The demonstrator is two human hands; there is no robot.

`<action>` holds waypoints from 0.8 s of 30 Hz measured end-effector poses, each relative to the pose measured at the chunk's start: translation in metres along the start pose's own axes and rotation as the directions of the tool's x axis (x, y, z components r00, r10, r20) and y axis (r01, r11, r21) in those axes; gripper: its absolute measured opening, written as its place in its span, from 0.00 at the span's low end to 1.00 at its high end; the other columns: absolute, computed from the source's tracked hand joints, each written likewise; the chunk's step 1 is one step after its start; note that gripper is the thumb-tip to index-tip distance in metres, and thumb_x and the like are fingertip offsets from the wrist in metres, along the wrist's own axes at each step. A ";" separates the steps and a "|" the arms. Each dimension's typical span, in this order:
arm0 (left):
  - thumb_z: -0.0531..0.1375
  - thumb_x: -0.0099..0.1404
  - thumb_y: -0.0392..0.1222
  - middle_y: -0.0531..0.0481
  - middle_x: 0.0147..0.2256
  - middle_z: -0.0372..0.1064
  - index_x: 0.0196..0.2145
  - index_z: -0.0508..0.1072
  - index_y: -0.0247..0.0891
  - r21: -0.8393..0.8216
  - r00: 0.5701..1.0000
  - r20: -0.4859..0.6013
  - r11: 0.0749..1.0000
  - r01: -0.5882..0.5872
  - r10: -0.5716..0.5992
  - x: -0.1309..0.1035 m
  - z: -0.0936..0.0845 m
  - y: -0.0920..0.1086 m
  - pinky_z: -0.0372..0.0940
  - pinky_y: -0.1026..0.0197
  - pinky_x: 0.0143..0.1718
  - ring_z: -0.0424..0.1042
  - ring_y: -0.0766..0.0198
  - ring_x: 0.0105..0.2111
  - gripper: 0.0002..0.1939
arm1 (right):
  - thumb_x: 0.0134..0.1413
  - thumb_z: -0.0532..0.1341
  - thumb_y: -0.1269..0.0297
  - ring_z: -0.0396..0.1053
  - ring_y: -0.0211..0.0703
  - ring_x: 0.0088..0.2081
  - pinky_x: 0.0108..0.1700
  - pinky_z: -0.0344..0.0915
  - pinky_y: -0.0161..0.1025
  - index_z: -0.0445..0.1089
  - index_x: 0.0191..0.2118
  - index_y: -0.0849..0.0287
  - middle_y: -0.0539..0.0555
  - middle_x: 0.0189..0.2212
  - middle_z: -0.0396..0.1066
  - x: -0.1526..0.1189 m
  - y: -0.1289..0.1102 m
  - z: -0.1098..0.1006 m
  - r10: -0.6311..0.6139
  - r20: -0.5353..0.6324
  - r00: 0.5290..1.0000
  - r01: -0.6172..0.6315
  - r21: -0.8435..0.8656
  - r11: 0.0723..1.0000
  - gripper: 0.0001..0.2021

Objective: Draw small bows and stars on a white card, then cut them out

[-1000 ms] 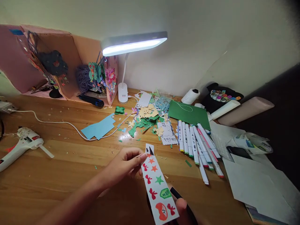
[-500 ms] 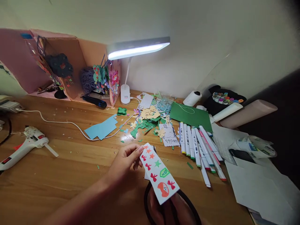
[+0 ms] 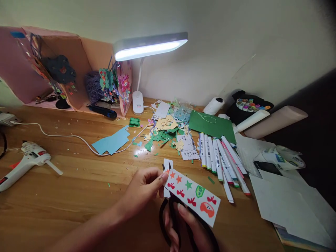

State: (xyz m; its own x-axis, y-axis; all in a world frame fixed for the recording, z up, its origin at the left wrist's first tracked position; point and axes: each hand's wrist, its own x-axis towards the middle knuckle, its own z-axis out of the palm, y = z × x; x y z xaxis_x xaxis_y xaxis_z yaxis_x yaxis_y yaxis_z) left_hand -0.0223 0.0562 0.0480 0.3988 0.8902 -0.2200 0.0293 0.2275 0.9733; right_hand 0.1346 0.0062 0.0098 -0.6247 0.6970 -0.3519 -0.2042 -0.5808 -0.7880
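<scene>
My left hand (image 3: 147, 183) pinches the upper left end of a white paper strip (image 3: 183, 182) between thumb and fingers. Drawn on the strip are orange and green stars, red bows, a green tag shape and an orange face. Black-handled scissors (image 3: 173, 204) sit in my right hand (image 3: 193, 220), below and partly behind the strip. Their dark blade tips poke out just above the strip's left end. Another white paper piece (image 3: 168, 163) shows behind the blades; whether it is separate from the strip I cannot tell.
Paper scraps (image 3: 165, 131) lie under a white lamp (image 3: 152, 47). Several markers (image 3: 223, 161) and white sheets (image 3: 286, 199) are at right. A glue gun (image 3: 28, 164), a white cable (image 3: 63, 135) and blue paper (image 3: 111, 140) are at left. A pink box (image 3: 84, 52) stands behind.
The strip has swung round so its lower end points further right. The scissors' blade tips now show above its left end. The whole view has shifted slightly.
</scene>
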 end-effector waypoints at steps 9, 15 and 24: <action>0.53 0.63 0.54 0.56 0.21 0.54 0.21 0.61 0.36 0.094 0.996 -0.079 0.995 -0.028 0.036 0.001 -0.004 0.005 0.49 0.66 0.24 0.53 0.69 0.22 0.21 | 0.30 0.61 0.32 0.65 0.40 0.15 0.15 0.61 0.34 0.63 0.18 0.59 0.50 0.11 0.65 0.010 -0.005 -0.031 0.283 0.344 0.895 -0.314 0.036 0.949 0.30; 0.53 0.64 0.53 0.54 0.22 0.56 0.21 0.62 0.36 0.153 0.996 -0.076 0.988 -0.025 0.037 0.001 -0.004 0.004 0.51 0.65 0.26 0.56 0.67 0.25 0.20 | 0.17 0.66 0.35 0.71 0.42 0.20 0.24 0.69 0.38 0.65 0.20 0.60 0.50 0.16 0.71 0.031 -0.019 -0.046 0.415 0.594 0.689 -0.494 -0.034 0.869 0.30; 0.54 0.63 0.54 0.51 0.25 0.64 0.25 0.68 0.34 0.073 0.999 -0.045 0.997 -0.004 0.007 0.002 0.001 0.001 0.55 0.65 0.30 0.62 0.64 0.28 0.20 | 0.40 0.55 0.31 0.58 0.31 0.11 0.15 0.61 0.30 0.58 0.23 0.58 0.42 0.11 0.59 0.001 0.002 -0.012 0.156 0.115 0.981 -0.179 0.224 0.958 0.29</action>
State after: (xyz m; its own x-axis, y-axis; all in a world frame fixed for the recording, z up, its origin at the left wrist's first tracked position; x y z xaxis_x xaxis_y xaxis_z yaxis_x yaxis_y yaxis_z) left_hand -0.0204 0.0575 0.0487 0.3570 0.9088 -0.2159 0.0943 0.1948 0.9763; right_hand 0.1424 0.0108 0.0017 -0.7313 0.5447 -0.4104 -0.2526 -0.7753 -0.5789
